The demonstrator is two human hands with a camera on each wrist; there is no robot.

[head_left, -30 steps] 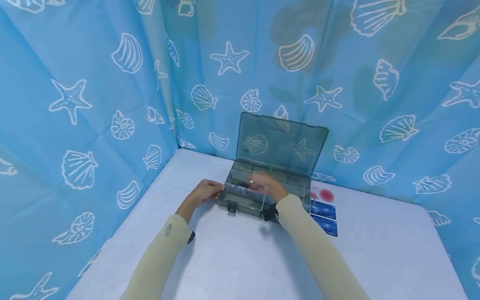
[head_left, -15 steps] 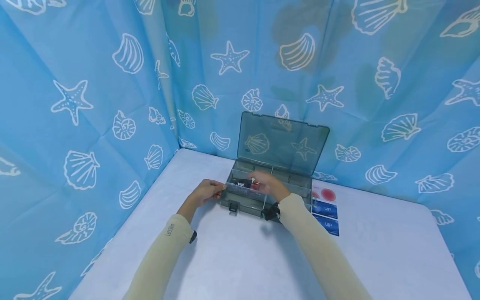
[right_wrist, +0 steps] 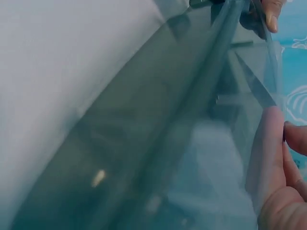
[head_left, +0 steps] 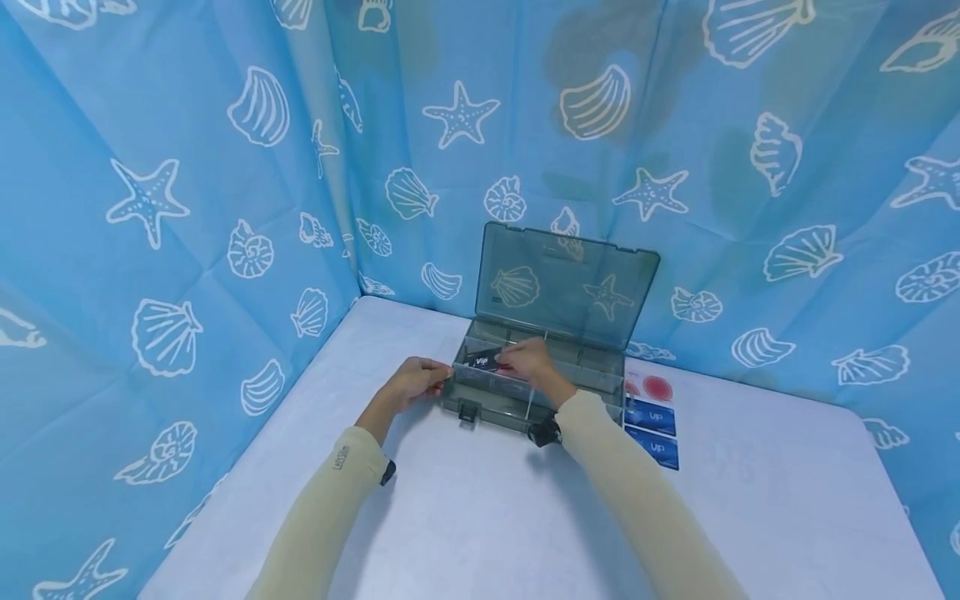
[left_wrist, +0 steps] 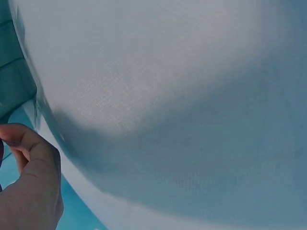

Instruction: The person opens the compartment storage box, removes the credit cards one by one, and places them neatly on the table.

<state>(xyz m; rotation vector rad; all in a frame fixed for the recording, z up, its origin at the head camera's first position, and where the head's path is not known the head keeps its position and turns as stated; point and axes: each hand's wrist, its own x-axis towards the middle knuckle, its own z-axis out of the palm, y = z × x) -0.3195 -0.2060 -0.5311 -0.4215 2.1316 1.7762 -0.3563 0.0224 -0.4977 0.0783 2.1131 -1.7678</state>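
A smoky, see-through compartment box (head_left: 491, 414) stands on the table, its lid (head_left: 562, 287) raised against the curtain. My right hand (head_left: 528, 360) reaches into its left part and pinches a black card (head_left: 482, 359) marked "Vip" between thumb and fingers. The card sits tilted behind a clear divider; its right end is hidden by the fingers. In the right wrist view it is seen nearly edge-on. My left hand (head_left: 412, 381) pinches the box's left edge. The left wrist view catches only part of this hand (left_wrist: 33, 177), with its fingertips cut off.
Right of the box, two blue "Vip" cards (head_left: 651, 418) lie on the white tabletop (head_left: 480, 508), with a white card bearing a red circle (head_left: 657, 388) above them. A blue shell-print curtain (head_left: 420, 250) closes off the back and left.
The black card has come up from lower in the compartment and now shows its face, tilted up to the right. My right hand has shifted slightly with it. The left hand stays put.
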